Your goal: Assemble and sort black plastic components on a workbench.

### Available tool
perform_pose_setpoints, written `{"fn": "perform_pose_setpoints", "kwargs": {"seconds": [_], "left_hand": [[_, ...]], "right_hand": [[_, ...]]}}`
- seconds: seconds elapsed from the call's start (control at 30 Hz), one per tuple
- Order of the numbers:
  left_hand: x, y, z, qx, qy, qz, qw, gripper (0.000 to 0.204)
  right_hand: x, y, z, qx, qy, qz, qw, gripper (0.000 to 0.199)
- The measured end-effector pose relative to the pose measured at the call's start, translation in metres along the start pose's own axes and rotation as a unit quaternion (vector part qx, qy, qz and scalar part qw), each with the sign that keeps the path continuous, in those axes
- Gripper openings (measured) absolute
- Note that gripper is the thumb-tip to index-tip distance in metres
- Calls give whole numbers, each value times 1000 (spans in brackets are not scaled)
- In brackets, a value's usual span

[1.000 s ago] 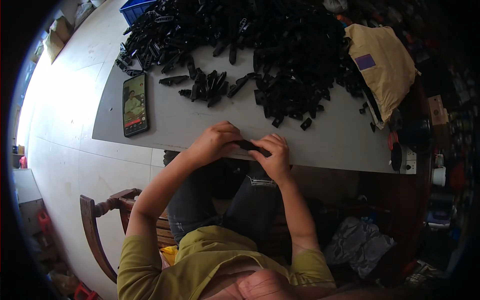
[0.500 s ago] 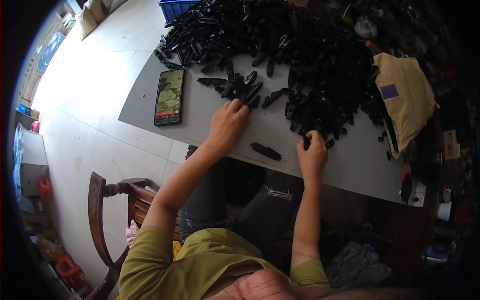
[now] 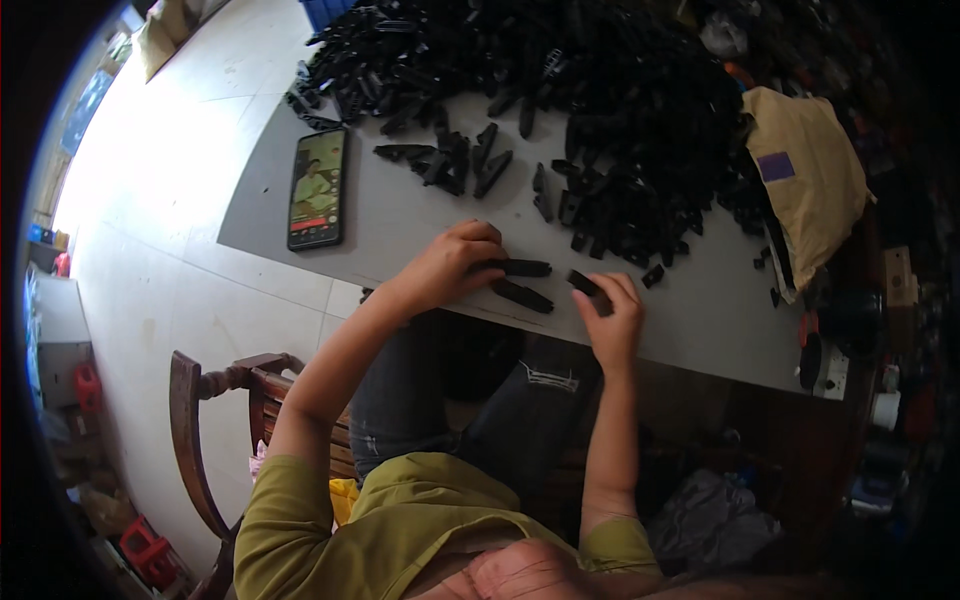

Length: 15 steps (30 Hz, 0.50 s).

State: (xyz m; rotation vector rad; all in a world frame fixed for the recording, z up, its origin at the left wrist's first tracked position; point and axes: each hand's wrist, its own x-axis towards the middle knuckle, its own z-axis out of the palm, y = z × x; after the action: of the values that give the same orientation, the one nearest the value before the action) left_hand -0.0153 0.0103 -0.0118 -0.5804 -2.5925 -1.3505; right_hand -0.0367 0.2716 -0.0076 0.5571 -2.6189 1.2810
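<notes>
Near the table's front edge my left hand point(image 3: 455, 264) is closed on one end of a long black plastic part point(image 3: 527, 268), which points to the right. Just below it, a similar black part point(image 3: 524, 295) lies on the grey tabletop. My right hand point(image 3: 615, 315) pinches a short black plastic piece point(image 3: 583, 282) between thumb and fingers, a small gap away from the long part. Beyond my left hand is a small cluster of long black parts point(image 3: 440, 165). A heap of smaller black pieces point(image 3: 640, 205) lies beyond my right hand.
A large pile of black parts point(image 3: 430, 60) covers the table's far side. A phone with a lit screen point(image 3: 318, 190) lies at the left, a beige bag point(image 3: 815, 190) at the right. A wooden chair point(image 3: 190, 420) stands at left, and a blue crate point(image 3: 325, 14) beyond the table.
My left hand has come back from the cluster with a long black part. My right hand has drawn away from the heap, slightly left and nearer, with a short piece.
</notes>
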Motion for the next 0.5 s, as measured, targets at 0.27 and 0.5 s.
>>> {"fn": "perform_pose_setpoints", "kwargs": {"seconds": [0.27,0.5], "left_hand": [[7,-1,8,2,-38,42,998,22],[7,3,15,9,-36,63,997,23]], "right_hand": [[12,-4,7,-18,-80,-87,993,30],[6,-10,24,-1,-60,-77,995,29]]}}
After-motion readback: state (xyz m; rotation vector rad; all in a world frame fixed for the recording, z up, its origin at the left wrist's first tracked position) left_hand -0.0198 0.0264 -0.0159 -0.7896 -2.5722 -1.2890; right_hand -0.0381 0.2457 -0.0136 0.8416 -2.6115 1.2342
